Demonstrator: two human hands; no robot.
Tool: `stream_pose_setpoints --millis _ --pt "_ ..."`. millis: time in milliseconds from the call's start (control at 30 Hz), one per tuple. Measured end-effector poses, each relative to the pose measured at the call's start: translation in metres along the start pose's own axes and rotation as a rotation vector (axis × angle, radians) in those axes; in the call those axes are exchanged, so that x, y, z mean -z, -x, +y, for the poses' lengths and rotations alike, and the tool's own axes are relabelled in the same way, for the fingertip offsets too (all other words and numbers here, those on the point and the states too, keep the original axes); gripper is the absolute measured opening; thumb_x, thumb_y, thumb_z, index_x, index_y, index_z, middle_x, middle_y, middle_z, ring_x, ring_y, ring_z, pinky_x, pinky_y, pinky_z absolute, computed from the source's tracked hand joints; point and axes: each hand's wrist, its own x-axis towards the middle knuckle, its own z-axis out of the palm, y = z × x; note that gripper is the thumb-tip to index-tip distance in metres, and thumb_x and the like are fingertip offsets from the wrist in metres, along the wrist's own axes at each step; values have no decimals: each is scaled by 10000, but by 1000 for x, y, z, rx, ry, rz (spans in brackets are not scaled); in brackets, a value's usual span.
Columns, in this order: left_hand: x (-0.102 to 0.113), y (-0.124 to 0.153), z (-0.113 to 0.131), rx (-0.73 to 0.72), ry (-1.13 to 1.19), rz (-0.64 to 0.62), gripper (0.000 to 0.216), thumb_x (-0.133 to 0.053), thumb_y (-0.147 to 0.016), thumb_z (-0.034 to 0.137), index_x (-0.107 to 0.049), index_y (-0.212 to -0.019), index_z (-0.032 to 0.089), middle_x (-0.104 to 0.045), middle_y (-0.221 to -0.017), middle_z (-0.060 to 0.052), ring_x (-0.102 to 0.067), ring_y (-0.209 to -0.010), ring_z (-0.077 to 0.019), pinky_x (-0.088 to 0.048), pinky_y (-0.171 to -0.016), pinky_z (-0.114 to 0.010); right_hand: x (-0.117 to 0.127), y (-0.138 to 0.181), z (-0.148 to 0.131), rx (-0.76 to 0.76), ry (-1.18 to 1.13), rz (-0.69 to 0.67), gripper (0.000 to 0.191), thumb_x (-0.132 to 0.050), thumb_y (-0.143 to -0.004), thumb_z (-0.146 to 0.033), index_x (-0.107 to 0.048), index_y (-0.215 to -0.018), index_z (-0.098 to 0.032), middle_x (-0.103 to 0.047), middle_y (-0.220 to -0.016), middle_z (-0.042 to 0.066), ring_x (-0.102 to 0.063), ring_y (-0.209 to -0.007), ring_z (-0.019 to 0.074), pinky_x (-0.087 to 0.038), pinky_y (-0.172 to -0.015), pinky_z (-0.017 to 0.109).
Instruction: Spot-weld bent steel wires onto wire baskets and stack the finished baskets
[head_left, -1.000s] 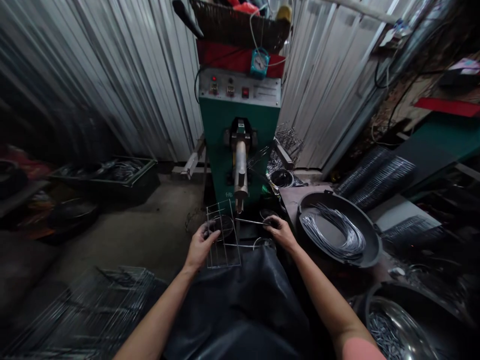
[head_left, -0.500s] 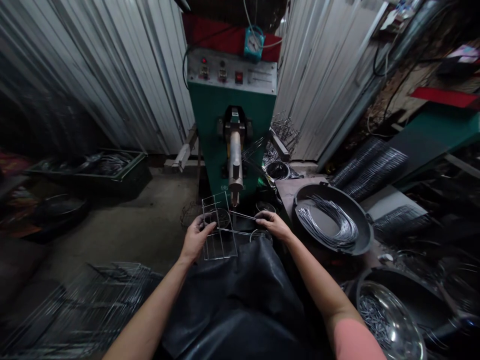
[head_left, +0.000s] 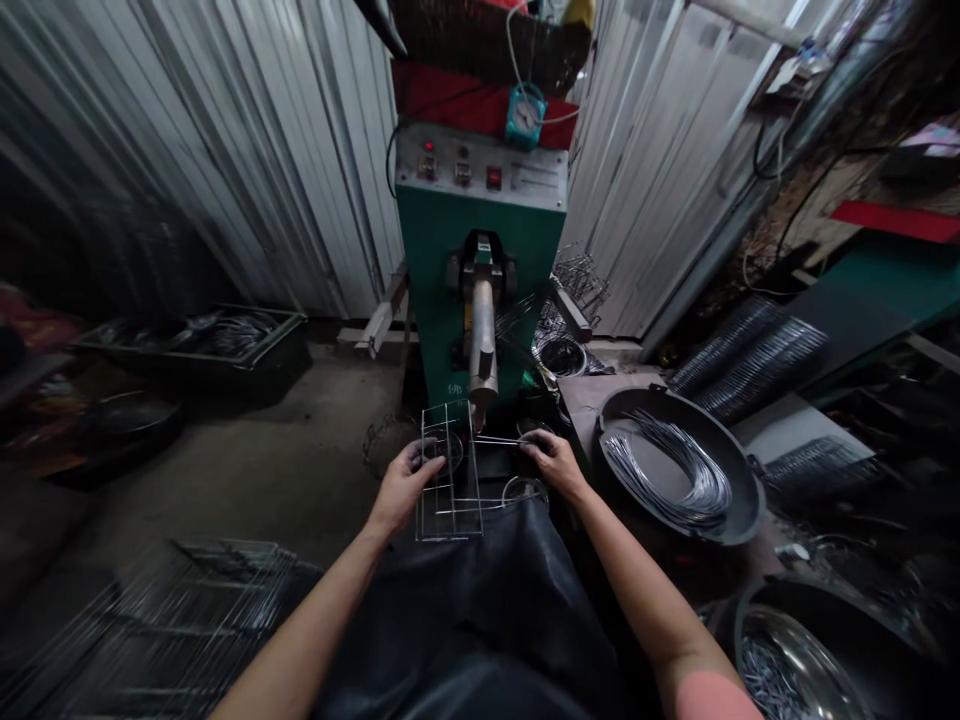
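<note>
My left hand [head_left: 403, 487] grips the left side of a small wire rack [head_left: 451, 538], holding it up in front of the spot welder [head_left: 491, 215]. With fingers pinched, my right hand [head_left: 556, 464] holds a thin bent wire [head_left: 499, 441]. The wire's far end reaches the rack's upper right side, just below the welder's metal electrode arm [head_left: 484, 340]. Whether wire and rack touch there I cannot tell. Beneath my hands, more wire and a round metal ring [head_left: 525, 488] show near the black apron [head_left: 480, 610].
At right, a black pan [head_left: 609, 400] holds curved wires; below it, a shiny bowl [head_left: 814, 665] holds short metal pieces. Stacked wire racks [head_left: 202, 610] stand at lower left. A green bin [head_left: 277, 345] sits on the floor farther left.
The view has shifted, so the welder sits lower and farther right. The rack stands a little more upright, and the wire's end is nearer its right edge. Both hands keep their hold.
</note>
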Motion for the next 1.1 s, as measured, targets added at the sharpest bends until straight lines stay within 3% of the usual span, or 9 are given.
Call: stream_pose_setpoints --millis 300,467,1100 --pt "1 -10 -3 22 16 -28 516 -714 -613 388 -587 -1049 144 -592 -750 -7 -533 -671 -129 -419 -635 -249 0 -11 20 176 200 38 136 -542 -810 -316 -643 -807 -224 -640 -809 48 -554 -804 197 -415 -757 327" --pt "0 -9 2 44 33 -31 516 -718 -605 383 -593 -1045 145 -563 -692 23 -514 -643 -114 -401 -630 -239 2 -12 22 192 226 48 143 -532 -828 -317 -642 -813 -225 -628 -791 46 -539 -796 198 -406 -757 333" --pt "-6 -19 5 45 30 1 555 -750 -542 411 -624 -1014 148 -652 -876 -54 -577 -788 -179 -445 -703 -284 7 -17 27 221 204 51 181 -512 -843 -342 -656 -828 -232 -615 -785 47 -531 -797 199 -414 -746 327"
